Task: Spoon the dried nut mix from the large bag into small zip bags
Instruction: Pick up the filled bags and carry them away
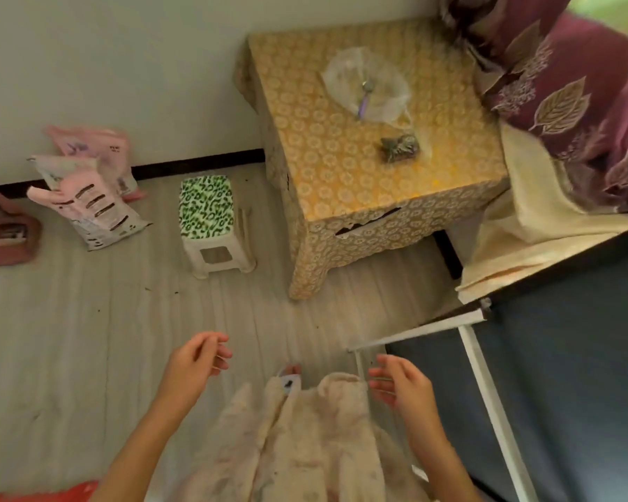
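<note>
A low table draped in a yellow, flower-patterned cloth stands against the pale wall at upper centre. On its far half lies a large, crumpled, translucent white plastic bag, spread open and flat. A spoon with a metal bowl and a pale purple handle rests on the bag, handle pointing toward the near edge. Nearer the viewer, apart from the large bag, sits a small clear zip bag holding a dark nut mix; whether it is sealed cannot be told.

Both hands are low in the frame, well apart from the table and over the wooden floor. The left hand hangs with fingers loosely curled, its grip slack and holding nothing. The right hand likewise has relaxed, slightly bent fingers, its grip empty. Between the forearms is a cream, fluffy garment worn by the person.

Left of the table stands a small white plastic stool with a green leopard-print top. Pink and white printed sacks lean at the wall further left. A purple leaf-patterned bedcover lies at the right, with a dark blue fabric panel on a white frame below it.
</note>
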Tool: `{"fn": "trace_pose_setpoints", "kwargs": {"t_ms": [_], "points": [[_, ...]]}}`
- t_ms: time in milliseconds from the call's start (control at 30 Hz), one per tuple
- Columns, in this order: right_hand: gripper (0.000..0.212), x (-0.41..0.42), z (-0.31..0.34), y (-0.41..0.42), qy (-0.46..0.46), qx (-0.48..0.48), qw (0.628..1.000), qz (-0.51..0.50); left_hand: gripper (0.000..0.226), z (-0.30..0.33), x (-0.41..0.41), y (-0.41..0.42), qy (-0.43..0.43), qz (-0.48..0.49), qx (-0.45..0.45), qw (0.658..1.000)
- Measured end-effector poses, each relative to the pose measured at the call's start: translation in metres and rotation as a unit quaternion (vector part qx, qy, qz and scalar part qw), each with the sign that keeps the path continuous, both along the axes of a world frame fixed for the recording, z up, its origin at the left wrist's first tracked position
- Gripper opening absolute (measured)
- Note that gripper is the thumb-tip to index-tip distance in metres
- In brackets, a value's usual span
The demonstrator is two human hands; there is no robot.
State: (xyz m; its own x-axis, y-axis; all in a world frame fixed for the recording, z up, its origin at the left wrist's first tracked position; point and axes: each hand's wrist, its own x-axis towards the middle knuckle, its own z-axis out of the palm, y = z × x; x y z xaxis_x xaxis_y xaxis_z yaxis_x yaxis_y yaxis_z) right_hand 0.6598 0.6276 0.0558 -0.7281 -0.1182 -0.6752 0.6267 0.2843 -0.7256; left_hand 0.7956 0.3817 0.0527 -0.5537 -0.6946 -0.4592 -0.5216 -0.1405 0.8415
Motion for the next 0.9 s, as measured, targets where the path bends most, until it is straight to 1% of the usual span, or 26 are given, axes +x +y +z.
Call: {"fn": "trace_pose_setpoints", "kwargs": {"t_ms": [167,400,500,633,700,767,833,900], "points": [[0.021,-0.049,0.001,-0.039,-0.002,0.014,1.0,-0.007,0.026,0.009,-0.069,-0.055,0.02,-0.016,-0.009,1.0],[0.018,-0.134,-0.007,-0.089,-0.007,0.02,1.0,-0.013,0.025,-0.015,-0.128,-0.086,0.002,0.016,0.027,1.0],[0.018,-0.183,-0.011,-0.112,-0.007,0.024,1.0,0.0,0.024,-0.026,-0.159,-0.1,-0.011,0.035,0.046,0.998],[0.016,-0.255,-0.017,-0.138,-0.005,0.022,1.0,0.004,0.023,-0.027,-0.221,-0.123,-0.018,0.021,0.042,0.999],[0.015,-0.293,-0.021,-0.15,-0.022,0.013,1.0,-0.011,0.023,-0.023,-0.256,-0.136,-0.012,0.008,0.03,0.999],[0.015,-0.334,-0.026,-0.163,-0.058,-0.017,0.997,-0.046,0.025,-0.019,-0.289,-0.15,-0.006,-0.004,0.015,1.0],[0.019,-0.378,-0.033,-0.176,-0.078,-0.033,0.994,-0.065,0.028,-0.016,-0.318,-0.163,0.002,-0.008,0.005,1.0],[0.028,-0.423,-0.041,-0.19,-0.085,-0.04,0.993,-0.067,0.028,-0.013,-0.343,-0.172,0.007,-0.014,-0.001,1.0]]}}
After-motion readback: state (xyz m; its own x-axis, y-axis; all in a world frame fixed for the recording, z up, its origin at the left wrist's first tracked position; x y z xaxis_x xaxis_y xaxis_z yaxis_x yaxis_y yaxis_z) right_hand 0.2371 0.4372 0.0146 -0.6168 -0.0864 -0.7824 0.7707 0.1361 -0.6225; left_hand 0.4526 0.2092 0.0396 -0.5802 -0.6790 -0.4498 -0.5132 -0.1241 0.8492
